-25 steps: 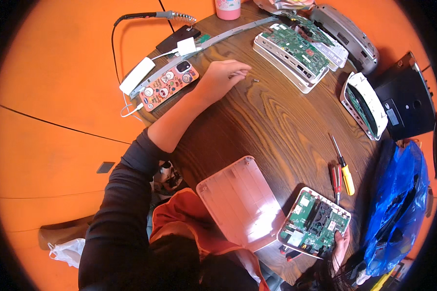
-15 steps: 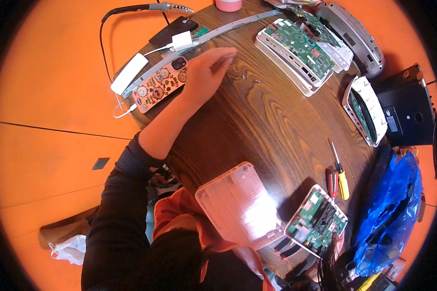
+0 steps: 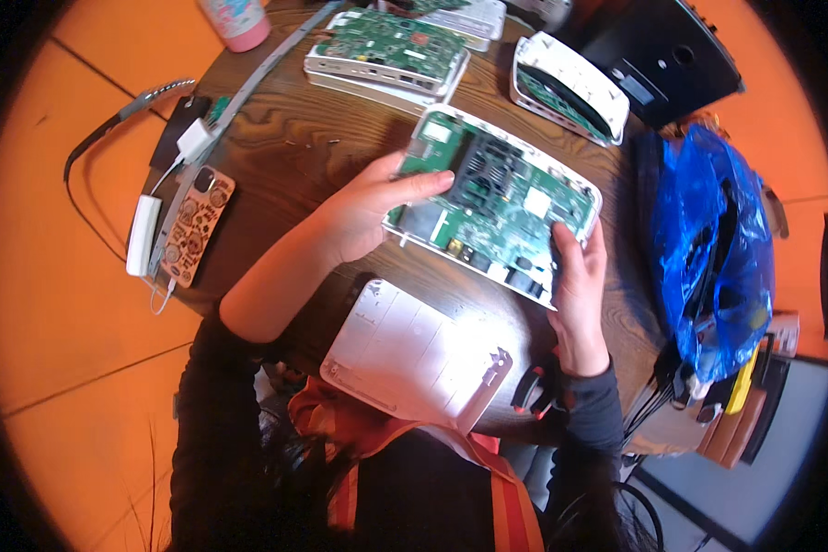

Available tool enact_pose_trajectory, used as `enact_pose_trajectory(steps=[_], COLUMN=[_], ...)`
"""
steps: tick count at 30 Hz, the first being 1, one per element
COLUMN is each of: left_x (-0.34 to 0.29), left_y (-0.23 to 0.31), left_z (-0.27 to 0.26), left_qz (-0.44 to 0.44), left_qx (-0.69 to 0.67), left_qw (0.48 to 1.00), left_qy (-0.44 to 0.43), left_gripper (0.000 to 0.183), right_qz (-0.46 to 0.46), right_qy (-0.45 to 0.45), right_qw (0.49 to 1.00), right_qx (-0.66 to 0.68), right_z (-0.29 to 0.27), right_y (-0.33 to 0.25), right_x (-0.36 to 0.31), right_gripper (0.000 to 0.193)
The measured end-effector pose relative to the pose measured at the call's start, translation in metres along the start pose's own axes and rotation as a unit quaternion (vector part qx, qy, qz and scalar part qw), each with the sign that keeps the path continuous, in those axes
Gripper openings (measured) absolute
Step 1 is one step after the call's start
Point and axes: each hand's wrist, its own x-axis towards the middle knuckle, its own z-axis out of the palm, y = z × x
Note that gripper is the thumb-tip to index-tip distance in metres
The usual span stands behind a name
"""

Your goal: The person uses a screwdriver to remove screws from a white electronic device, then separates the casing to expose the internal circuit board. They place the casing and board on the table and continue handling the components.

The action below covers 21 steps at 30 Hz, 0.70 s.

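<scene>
From the circuit board point(image 3: 538, 230) as clock centre, the left hand point(image 3: 368, 207) is pinching its 9 o'clock edge, thumb lying on top; the right hand point(image 3: 580, 281) is gripping its 4 o'clock edge. Both are holding it over the table point(image 3: 290, 179). A lid point(image 3: 400, 345) is lying at 7, by the table's near edge. Wood is stretching toward the phone point(image 3: 196, 230) at 9; a white case point(image 3: 600, 85) is bordering 1, a blue bag point(image 3: 708, 248) 3.

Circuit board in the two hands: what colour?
The circuit board is mostly green; the head view shows it.
</scene>
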Motion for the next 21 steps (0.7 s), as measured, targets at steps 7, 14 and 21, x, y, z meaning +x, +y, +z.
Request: enact_pose_trajectory(steps=[7,14,21], left_x=[-0.014,-0.027,-0.025], left_y=[0.011,0.022,0.017], left_z=[-0.042,-0.064,-0.062], left_qz=[-0.013,-0.023,-0.008], left_qx=[0.004,0.061,0.102], left_qw=[0.997,0.991,0.982], left_qy=[0.08,0.119,0.161], left_gripper=[0.046,0.037,0.037], right_qz=[0.109,0.099,0.095], right_qy=[-0.08,-0.072,-0.055], right_qw=[0.991,0.992,0.994], right_qx=[0.01,-0.022,-0.006], right_z=[0.005,-0.006,-0.011], right_y=[0.001,0.005,0.005], right_x=[-0.003,0.001,0.001], right_gripper=[0.053,0.047,0.042])
